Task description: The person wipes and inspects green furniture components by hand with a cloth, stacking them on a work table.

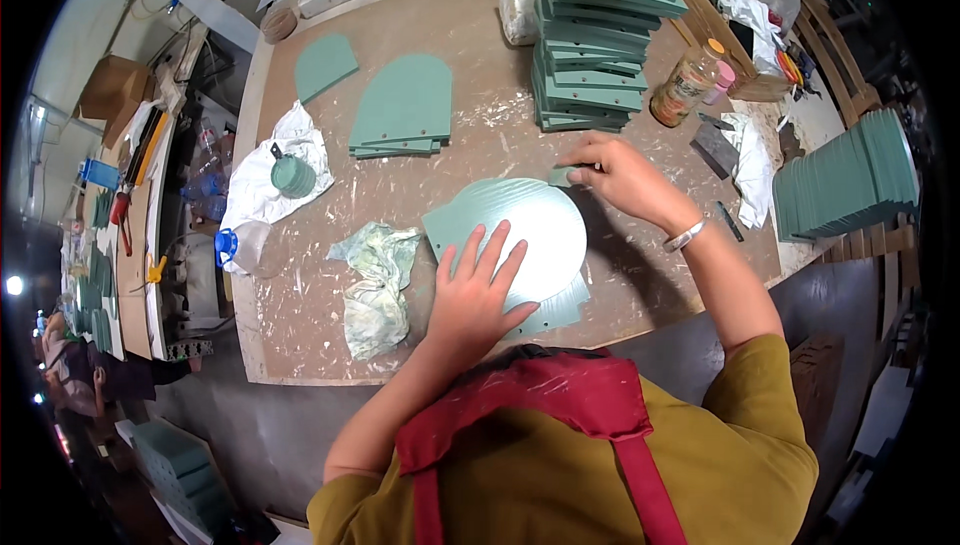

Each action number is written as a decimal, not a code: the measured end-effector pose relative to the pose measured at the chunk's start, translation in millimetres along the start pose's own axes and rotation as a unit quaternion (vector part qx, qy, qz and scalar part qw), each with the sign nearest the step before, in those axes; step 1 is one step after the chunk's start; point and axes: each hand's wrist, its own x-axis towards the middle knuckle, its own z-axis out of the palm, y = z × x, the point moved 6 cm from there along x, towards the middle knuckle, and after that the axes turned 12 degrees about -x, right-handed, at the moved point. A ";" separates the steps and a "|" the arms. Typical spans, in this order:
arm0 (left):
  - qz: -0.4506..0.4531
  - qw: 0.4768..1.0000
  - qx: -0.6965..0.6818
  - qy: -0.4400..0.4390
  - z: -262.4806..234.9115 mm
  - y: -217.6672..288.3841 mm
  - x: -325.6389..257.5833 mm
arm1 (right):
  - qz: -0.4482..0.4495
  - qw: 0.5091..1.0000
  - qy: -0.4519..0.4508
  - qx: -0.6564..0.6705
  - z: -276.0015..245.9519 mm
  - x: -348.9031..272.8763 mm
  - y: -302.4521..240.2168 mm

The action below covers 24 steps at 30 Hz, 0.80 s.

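Observation:
A green panel [550, 230] with a rounded edge and shiny surface lies on the worktable in front of me, on top of what looks like another green panel [562, 311]. My left hand [472, 295] rests flat on the top panel, fingers spread. At the panel's far right edge, my right hand [622, 177] pinches a small greenish block [560, 177] between thumb and fingers. The block's underside and its exact contact with the edge are hidden. Left of the panels lies a crumpled, green-stained cloth [378, 295].
A tall stack of green panels [590, 75] stands at the back, beside a glass jar [690, 85]. Loose arched panels [405, 100] lie far left. A green cup [293, 176] sits on white cloth [300, 130] near a plastic bottle [250, 245]. More panels [845, 175] stand at right.

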 end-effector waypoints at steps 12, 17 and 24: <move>0.001 0.999 0.041 0.024 2.9 7.7 -1.1 | 0.093 0.981 0.155 0.076 15.3 -66.2 -6.6; -0.033 0.998 0.032 0.036 3.0 14.4 -2.4 | 0.100 0.966 0.209 0.111 21.9 -117.5 -12.6; 0.063 0.996 0.045 -0.051 -10.7 8.6 33.1 | 0.042 0.973 0.215 0.071 15.9 -67.8 0.5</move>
